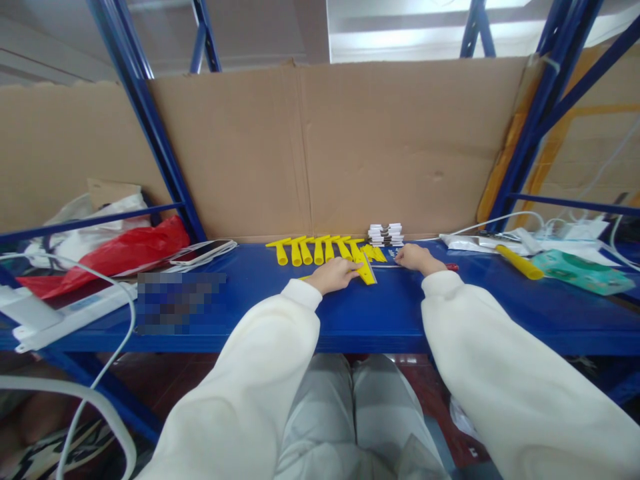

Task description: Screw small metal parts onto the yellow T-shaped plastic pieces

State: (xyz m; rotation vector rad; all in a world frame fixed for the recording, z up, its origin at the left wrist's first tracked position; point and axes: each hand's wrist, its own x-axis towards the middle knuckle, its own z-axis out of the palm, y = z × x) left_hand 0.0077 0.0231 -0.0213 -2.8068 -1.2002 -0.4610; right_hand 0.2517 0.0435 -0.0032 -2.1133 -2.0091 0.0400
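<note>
My left hand (pixel 336 275) is closed on a yellow scraper-like tool (pixel 367 272) with a thin metallic edge, held over the blue table. To its right, my right hand (pixel 414 258) has its fingers pinched together near small items on the tabletop; what they hold, if anything, is too small to make out. Behind my left hand lies a row of several yellow T-shaped tools (pixel 305 251). Small yellow pieces (pixel 374 253) rest between my hands. Just behind them is a stack of white and dark small boxes (pixel 385 235). A red-tipped object (pixel 452 267) shows beside my right wrist.
Cardboard (pixel 400 147) stands behind the blue table (pixel 370 317). At the left are a red bag (pixel 135 250), a power strip (pixel 90 310), cables and a phone-like object (pixel 205 252). On the right lie a yellow tube (pixel 519 261) and a green packet (pixel 583 272).
</note>
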